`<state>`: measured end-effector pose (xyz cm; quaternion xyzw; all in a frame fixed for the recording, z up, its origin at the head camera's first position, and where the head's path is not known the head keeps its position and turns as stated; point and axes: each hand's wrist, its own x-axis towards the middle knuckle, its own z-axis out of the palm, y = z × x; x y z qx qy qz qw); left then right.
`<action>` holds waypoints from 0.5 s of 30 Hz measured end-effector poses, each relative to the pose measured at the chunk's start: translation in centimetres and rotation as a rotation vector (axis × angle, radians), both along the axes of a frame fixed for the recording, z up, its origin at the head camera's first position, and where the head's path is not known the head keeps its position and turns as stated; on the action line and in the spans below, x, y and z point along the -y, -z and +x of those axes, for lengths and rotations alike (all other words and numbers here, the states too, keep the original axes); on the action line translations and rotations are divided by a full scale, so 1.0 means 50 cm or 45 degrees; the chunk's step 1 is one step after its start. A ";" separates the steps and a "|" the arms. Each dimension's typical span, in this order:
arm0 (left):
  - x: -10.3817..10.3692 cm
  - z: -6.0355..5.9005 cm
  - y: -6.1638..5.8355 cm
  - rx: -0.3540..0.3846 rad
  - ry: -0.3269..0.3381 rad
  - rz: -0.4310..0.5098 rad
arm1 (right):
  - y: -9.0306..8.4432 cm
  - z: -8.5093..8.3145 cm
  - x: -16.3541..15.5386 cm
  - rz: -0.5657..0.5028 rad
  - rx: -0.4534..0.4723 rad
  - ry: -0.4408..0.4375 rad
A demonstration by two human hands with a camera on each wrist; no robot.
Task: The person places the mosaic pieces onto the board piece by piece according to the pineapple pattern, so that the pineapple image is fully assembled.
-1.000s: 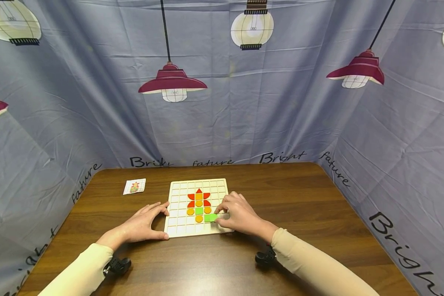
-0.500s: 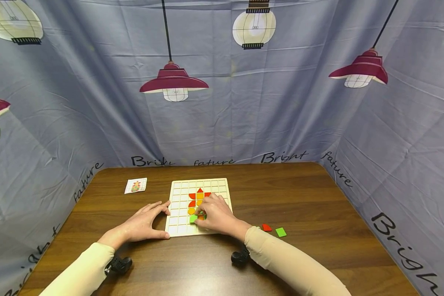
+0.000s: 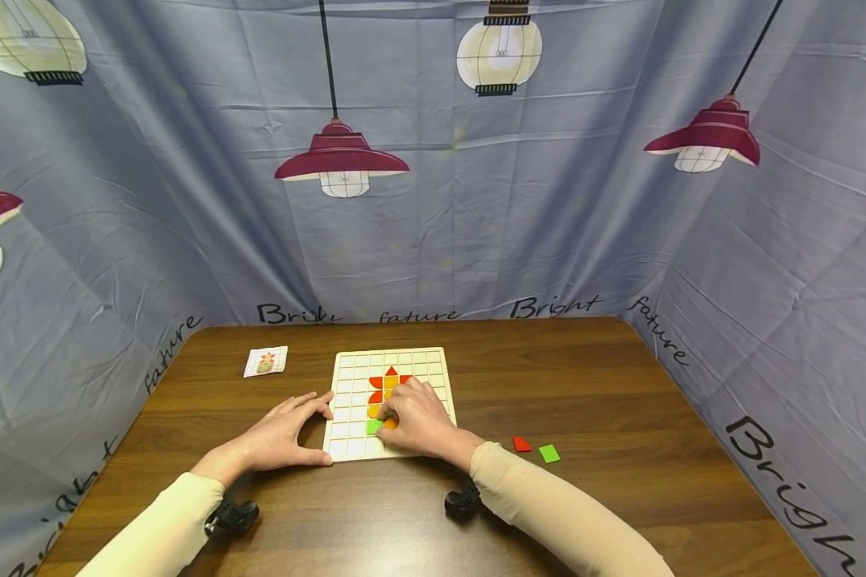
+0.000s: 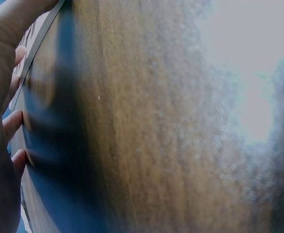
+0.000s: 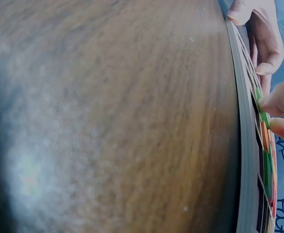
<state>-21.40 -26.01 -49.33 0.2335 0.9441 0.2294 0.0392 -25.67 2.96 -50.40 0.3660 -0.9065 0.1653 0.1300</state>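
My hands are at the board [image 3: 346, 361], on the table [image 3: 621, 385].
My right hand [image 3: 414, 421] lies over the colored shapes, its fingertips [image 5: 273, 99] pinching a green piece [image 3: 374, 427] on the board. My left hand [image 3: 281, 437] lies flat and spread, touching the board's left edge. A red piece [image 3: 522, 444] and another green one [image 3: 548, 453] lie to the right.

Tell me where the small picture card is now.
In the head view, the picture card lies on the table, left of the grid board, beyond the left hand.
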 end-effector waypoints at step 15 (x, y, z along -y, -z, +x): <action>-0.001 -0.002 0.002 0.005 0.004 -0.005 | 0.001 -0.002 -0.006 -0.002 0.030 -0.023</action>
